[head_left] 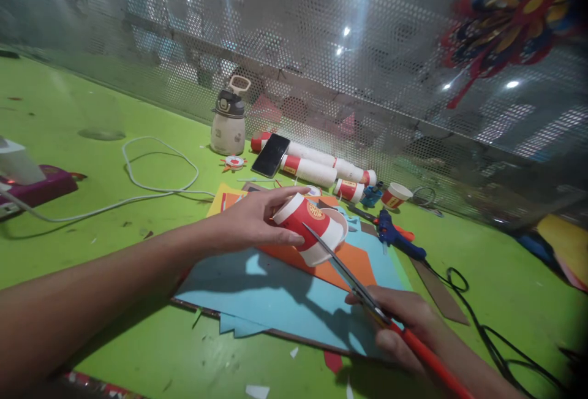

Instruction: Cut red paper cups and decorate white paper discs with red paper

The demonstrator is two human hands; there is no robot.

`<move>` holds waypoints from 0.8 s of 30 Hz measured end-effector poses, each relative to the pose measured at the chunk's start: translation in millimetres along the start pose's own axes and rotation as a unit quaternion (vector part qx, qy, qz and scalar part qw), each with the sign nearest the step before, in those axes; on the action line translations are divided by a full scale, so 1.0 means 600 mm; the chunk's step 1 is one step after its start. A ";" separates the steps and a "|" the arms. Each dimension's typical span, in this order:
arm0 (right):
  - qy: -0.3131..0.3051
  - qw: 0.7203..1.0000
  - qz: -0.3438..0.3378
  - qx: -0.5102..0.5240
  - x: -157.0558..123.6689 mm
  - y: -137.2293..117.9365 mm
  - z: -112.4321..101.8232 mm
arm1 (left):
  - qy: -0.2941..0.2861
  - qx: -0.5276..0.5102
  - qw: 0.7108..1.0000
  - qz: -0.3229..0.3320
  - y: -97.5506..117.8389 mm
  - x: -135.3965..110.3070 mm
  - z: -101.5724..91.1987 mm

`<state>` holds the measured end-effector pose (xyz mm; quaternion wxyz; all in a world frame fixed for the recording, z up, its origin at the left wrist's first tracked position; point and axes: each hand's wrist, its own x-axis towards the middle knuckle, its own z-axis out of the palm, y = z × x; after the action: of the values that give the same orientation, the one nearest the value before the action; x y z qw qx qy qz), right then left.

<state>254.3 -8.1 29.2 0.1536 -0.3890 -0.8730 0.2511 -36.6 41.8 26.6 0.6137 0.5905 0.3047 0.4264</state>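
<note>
"Step?"
"Scissor work on the paper cup, I'd judge. My left hand pinches it, tilted above orange paper; my right hand grips scissors, blades overlapping the cup, contact unclear. Next calls for steadying it."
"Labels?"
"Round gold emblem; lettering unreadable."

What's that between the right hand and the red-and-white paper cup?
In the head view, the scissors reach from the right hand to the paper cup, tip over its red side, with colored paper beneath. Contact isn't clear.
</note>
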 end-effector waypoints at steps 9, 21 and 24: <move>-0.017 0.999 0.015 0.033 -0.003 -0.008 0.003 | -0.005 -0.006 1.000 0.004 -0.008 0.001 0.003; -0.032 0.999 0.029 -0.026 -0.001 -0.042 -0.011 | -0.070 0.017 0.997 -0.031 0.008 -0.003 -0.023; -0.054 0.997 0.035 -0.030 0.004 -0.038 -0.016 | -0.089 0.033 0.995 -0.033 0.015 -0.004 -0.034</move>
<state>243.3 -16.3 50.1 0.0856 -0.4095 -0.8730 0.2508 -57.3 48.4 32.7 0.6325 0.6356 0.2820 0.3411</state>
